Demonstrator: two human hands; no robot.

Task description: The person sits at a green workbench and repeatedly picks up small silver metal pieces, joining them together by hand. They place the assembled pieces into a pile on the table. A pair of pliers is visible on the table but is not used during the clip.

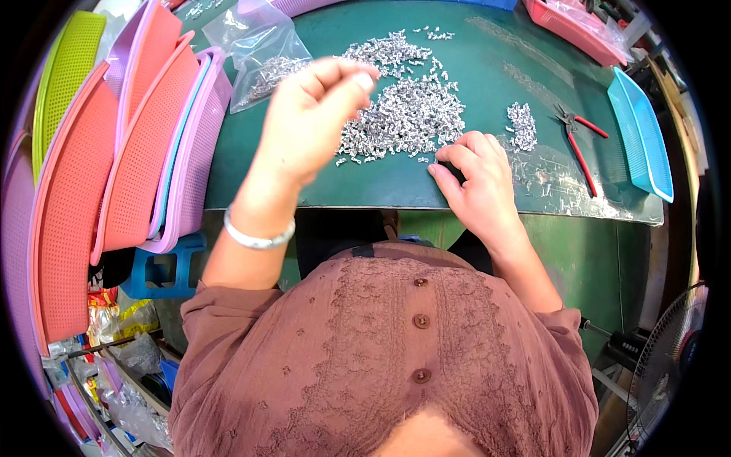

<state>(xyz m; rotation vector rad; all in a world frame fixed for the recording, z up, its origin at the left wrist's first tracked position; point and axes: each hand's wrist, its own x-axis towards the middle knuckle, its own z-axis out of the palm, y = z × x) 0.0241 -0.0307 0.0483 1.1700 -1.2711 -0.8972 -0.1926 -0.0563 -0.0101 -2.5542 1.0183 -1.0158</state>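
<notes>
a clear bag (263, 65) holds small silvery parts; mesh trays (152, 145) stand stacked on edge at left. loose shiny parts (403, 114) lie heaped on the green table (487, 61). the left hand (308, 122) is raised, fingers (358, 76) pinched, contents unclear. the right hand (476, 179) rests curled at the heap's near edge, touching parts.

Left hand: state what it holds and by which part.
The left hand is raised with pinched fingertips; anything between them is too small to tell.
</notes>
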